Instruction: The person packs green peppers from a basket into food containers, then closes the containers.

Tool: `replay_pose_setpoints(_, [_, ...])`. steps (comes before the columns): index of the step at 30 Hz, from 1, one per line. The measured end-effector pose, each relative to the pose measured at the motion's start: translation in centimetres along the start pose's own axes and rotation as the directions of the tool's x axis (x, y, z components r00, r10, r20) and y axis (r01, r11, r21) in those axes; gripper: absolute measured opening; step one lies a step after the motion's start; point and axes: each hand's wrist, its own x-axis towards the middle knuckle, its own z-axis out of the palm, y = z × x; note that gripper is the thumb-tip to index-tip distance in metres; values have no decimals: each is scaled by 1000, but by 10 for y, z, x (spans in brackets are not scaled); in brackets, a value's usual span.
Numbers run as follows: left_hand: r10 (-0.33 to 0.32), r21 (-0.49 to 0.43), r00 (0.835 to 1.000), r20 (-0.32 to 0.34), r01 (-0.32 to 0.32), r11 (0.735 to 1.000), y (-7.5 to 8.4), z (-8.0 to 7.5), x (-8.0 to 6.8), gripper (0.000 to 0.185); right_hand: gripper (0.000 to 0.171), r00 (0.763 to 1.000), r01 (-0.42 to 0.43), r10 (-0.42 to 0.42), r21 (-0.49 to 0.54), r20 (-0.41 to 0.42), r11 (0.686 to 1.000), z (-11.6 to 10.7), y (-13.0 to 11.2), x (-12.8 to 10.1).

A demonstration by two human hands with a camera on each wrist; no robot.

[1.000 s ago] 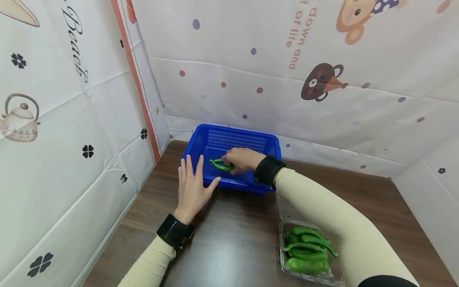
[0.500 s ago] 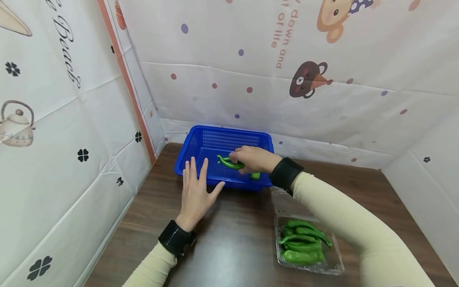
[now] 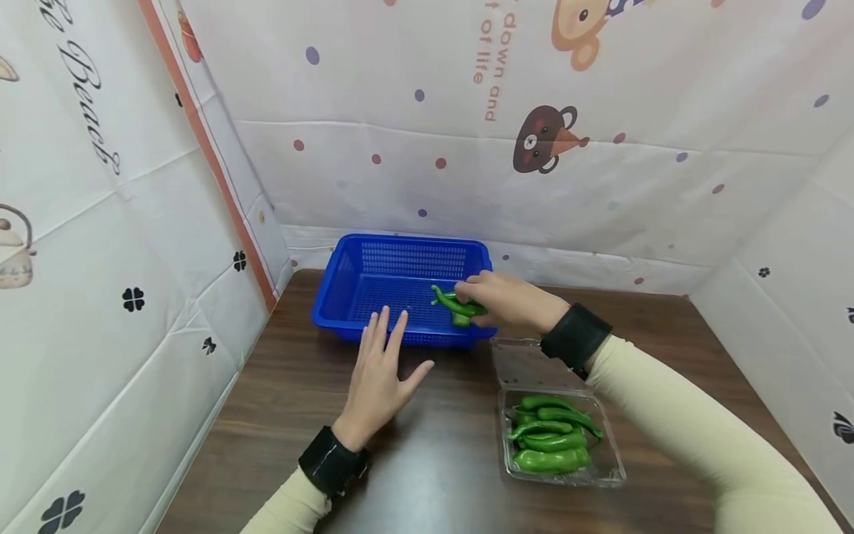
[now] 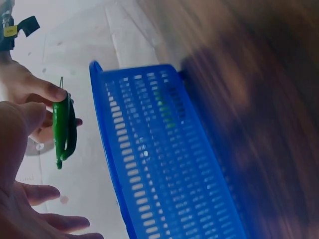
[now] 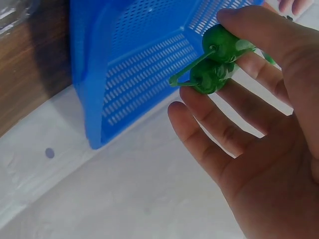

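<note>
My right hand (image 3: 510, 300) pinches two green chili peppers (image 3: 457, 304) between thumb and fingers, over the right end of the blue plastic basket (image 3: 327, 323). In the right wrist view, the stem ends of both green chili peppers (image 5: 208, 77) show side by side. Below them, inside the basket near its front right corner, is another green pepper (image 3: 461, 320), partly covered by the held ones. Fingers spread, my left hand (image 3: 380, 386) holds nothing; its fingertips overlap the basket's front rim in the head view. The left wrist view shows the held peppers (image 4: 64, 127) beyond the basket's side.
A clear plastic clamshell box (image 3: 559, 478) with its lid folded back lies on the brown wooden table (image 3: 427, 460), right of centre. Several green peppers (image 3: 550, 437) lie in it. Patterned white sheets (image 3: 373, 185) close in the table at the back and sides.
My right hand has moved right across the basket with the two chili peppers, uncovering the pepper below. My left hand has shifted right along the basket's front. The head view has turned right.
</note>
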Motion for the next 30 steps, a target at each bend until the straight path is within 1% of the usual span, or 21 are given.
replay_pose_setpoints(3, [45, -14, 999, -1, -45, 999, 5, 3, -3, 91, 27, 1000, -3, 3, 0, -26, 1000, -1, -3, -14])
replay_pose_setpoints(6, [74, -32, 997, 10, -74, 997, 10, 6, -4, 95, 27, 999, -8, 7, -25, -50, 1000, 0, -4, -28])
replay_pose_setpoints(10, [107, -54, 994, 34, -105, 993, 17, 12, -5, 98, 29, 997, -38, 35, -47, -69, 998, 2, -7, -45])
replay_pose_setpoints(14, [143, -85, 987, 67, -137, 987, 24, 17, -6, 100, 33, 994, -66, 62, -45, -87, 997, 4, -12, -62])
replay_pose_setpoints(22, [232, -187, 965, 124, -206, 960, 40, 27, -11, 109, 33, 989, -97, 85, -94, -125, 991, 11, -18, -95])
replay_pose_setpoints(30, [281, -273, 935, 217, -218, 937, 58, 36, -17, 110, 41, 980, -137, 125, -69, -154, 988, 22, -29, -132])
